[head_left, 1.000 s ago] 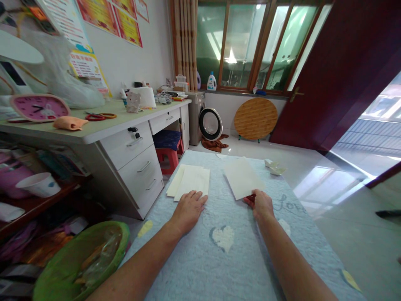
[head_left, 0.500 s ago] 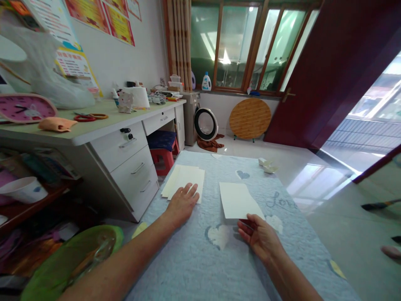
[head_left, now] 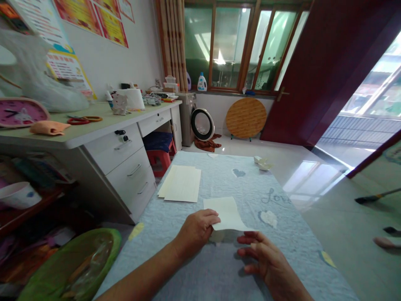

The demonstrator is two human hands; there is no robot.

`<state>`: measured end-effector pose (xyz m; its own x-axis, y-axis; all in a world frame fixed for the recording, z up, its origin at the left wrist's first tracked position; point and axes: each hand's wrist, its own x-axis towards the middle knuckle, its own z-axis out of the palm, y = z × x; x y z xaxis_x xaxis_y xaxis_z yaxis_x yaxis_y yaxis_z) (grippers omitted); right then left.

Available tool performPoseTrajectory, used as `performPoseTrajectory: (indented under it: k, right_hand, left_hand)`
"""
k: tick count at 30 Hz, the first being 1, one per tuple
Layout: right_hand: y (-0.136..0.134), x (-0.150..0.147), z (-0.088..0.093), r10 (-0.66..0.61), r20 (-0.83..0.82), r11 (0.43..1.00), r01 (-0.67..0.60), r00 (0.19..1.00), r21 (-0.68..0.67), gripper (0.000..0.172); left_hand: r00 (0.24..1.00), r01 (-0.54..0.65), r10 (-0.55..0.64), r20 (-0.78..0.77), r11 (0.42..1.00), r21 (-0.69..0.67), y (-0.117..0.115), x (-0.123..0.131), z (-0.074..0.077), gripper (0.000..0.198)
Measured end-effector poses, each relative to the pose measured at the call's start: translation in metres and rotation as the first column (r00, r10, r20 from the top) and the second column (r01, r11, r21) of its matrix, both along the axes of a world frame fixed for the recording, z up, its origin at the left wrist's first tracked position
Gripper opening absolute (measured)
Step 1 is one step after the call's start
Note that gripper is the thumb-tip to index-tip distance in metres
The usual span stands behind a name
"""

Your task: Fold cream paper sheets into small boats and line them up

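A single cream paper sheet [head_left: 224, 212] lies on the light blue rug [head_left: 219, 267] just in front of me, its near edge lifted. My left hand [head_left: 196, 230] pinches the sheet's near left corner. My right hand [head_left: 266, 261] hovers just below the sheet's near right edge with fingers spread, palm up, touching or almost touching the paper. A stack of cream sheets [head_left: 181, 188] rests on the rug further away to the left, apart from both hands.
A white desk with drawers [head_left: 122, 154] stands along the left. A green basin [head_left: 62, 271] sits at the bottom left. Small folded paper pieces [head_left: 262, 164] lie at the rug's far right corner. A broom [head_left: 372, 196] and another person's foot [head_left: 387, 242] show at the right.
My right hand pulled the single sheet towards me and released its grip. My left hand left the stack and came right, taking hold of the sheet's near left corner.
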<state>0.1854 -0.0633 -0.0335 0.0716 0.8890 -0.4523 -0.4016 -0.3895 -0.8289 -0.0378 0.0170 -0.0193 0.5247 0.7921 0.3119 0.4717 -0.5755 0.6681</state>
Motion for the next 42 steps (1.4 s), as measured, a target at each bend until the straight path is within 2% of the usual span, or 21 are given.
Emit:
performPoseTrajectory:
  k: [2,4,5,7,9,11,14,16,18,22,23,26,29,32,36,42]
  right_hand:
    - [0.003,0.014,-0.004,-0.009,0.228,0.998,-0.005,0.974,0.064,0.062]
    - [0.01,0.025,-0.005,-0.056,0.455,0.984,-0.027,0.889,0.175,0.074]
    - [0.014,0.028,-0.003,-0.067,0.541,0.969,-0.075,0.839,0.236,0.074]
    - [0.022,0.033,0.004,-0.054,0.666,0.921,-0.22,0.744,0.32,0.062]
    - [0.03,0.035,0.013,-0.026,0.74,0.869,-0.35,0.673,0.349,0.032]
    - [0.036,0.036,0.02,0.046,0.781,0.816,-0.474,0.623,0.33,0.012]
    - [0.046,0.038,0.024,0.199,0.799,0.749,-0.613,0.568,0.25,0.012]
    - [0.052,0.038,0.022,0.308,0.783,0.744,-0.65,0.54,0.156,0.017]
    - [0.057,0.037,0.017,0.36,0.775,0.763,-0.642,0.519,0.076,0.021]
    - [0.065,0.029,0.006,0.28,0.823,0.812,-0.58,0.495,0.072,0.021]
    - [0.065,0.027,0.003,0.243,0.841,0.825,-0.559,0.484,0.083,0.02]
    - [0.065,0.021,-0.005,0.12,0.893,0.872,-0.476,0.434,0.114,0.019]
    - [0.062,0.015,-0.011,0.024,0.917,0.902,-0.403,0.398,0.152,0.041]
    - [0.059,0.012,-0.015,-0.008,0.925,0.914,-0.373,0.381,0.161,0.058]
    - [0.057,0.01,-0.018,-0.018,0.94,0.92,-0.362,0.34,0.149,0.058]
    - [0.055,0.009,-0.021,-0.058,0.96,0.929,-0.338,0.272,0.152,0.051]
  left_hand:
    - [0.995,-0.002,0.006,0.098,0.999,-0.047,-0.004,-0.002,-0.002,0.036]
    - [0.986,-0.002,0.017,0.165,0.995,-0.096,-0.009,-0.001,-0.003,0.032]
    - [0.982,-0.004,0.027,0.184,0.992,-0.124,-0.011,0.0,-0.002,0.029]
    - [0.977,-0.004,0.041,0.208,0.984,-0.179,-0.015,0.003,0.001,0.025]
    - [0.973,0.014,0.037,0.229,0.977,-0.214,-0.017,0.007,0.005,0.024]
    - [0.971,0.05,0.009,0.24,0.97,-0.238,-0.019,0.008,0.008,0.025]
    - [0.979,0.056,0.008,0.204,0.95,-0.306,-0.02,0.007,0.007,0.028]
    - [0.983,-0.003,0.073,0.168,0.924,-0.384,-0.018,0.006,0.003,0.029]
    - [0.977,-0.068,0.152,0.15,0.886,-0.459,-0.015,0.006,-0.001,0.028]
    - [0.965,-0.156,0.238,0.106,0.853,-0.497,-0.007,0.01,-0.004,0.019]
    - [0.966,-0.197,0.254,0.055,0.854,-0.481,-0.006,0.011,-0.005,0.024]
    - [0.942,-0.336,0.304,-0.144,0.869,-0.364,-0.005,0.014,-0.006,0.054]
    - [0.916,-0.373,0.318,-0.243,0.899,-0.23,-0.008,0.016,-0.011,0.07]
    - [0.917,-0.35,0.303,-0.259,0.923,-0.16,-0.01,0.015,-0.017,0.058]
    - [0.92,-0.306,0.272,-0.283,0.949,-0.082,-0.01,0.014,-0.021,0.031]
    - [0.876,-0.304,0.28,-0.392,0.953,-0.001,-0.01,0.016,-0.021,0.029]
